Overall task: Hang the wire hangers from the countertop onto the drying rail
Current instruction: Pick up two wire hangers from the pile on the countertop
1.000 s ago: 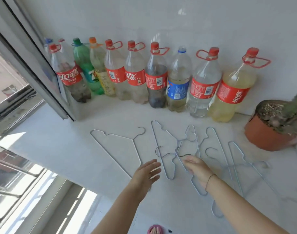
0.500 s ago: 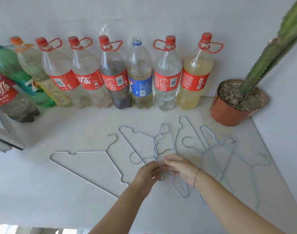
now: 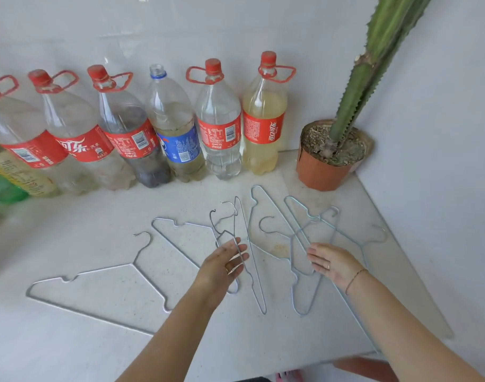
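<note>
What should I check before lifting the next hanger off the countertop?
1. Left hand gripping a hanger: cannot tell; the wire crosses its fingers, thumb hidden.
2. Right hand free: ok, open over the right cluster.
3. Wires of the right cluster untangled: not ok, they overlap.
4. Far-left hanger lying alone: ok.
5. Path to the drying rail: cannot tell, rail not in view.

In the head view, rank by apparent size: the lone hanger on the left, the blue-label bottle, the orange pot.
Largest: lone hanger, though it lies nearest the camera.
Then blue-label bottle and orange pot: bottle taller, pot wider, too close to rank.
</note>
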